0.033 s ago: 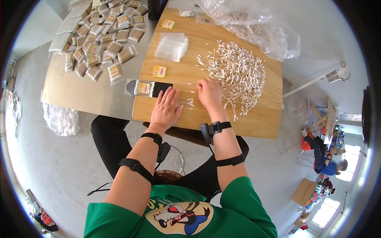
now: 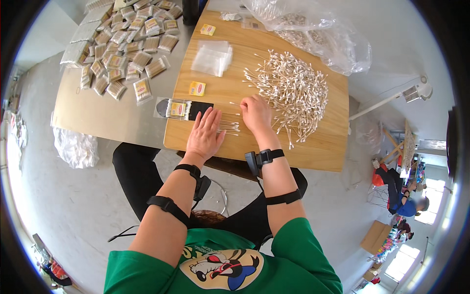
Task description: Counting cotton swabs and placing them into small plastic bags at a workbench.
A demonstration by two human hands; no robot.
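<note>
My left hand lies flat, its fingers stretched over the edge of a black strip and a small row of cotton swabs on the wooden table. Left of the strip, a bundle of swabs with a yellow label card rests in a clear bag. My right hand is closed in a pinch on a single cotton swab, whose tip points left. Just right of that hand spreads a big loose pile of cotton swabs.
Clear empty bags lie stacked beyond the label cards. Filled swab packs crowd the metal table at the left. A large plastic bag of swabs sits at the far right. Another person sits in the background.
My right hand has shifted slightly left with the swab, away from the pile. The left hand stays in place.
</note>
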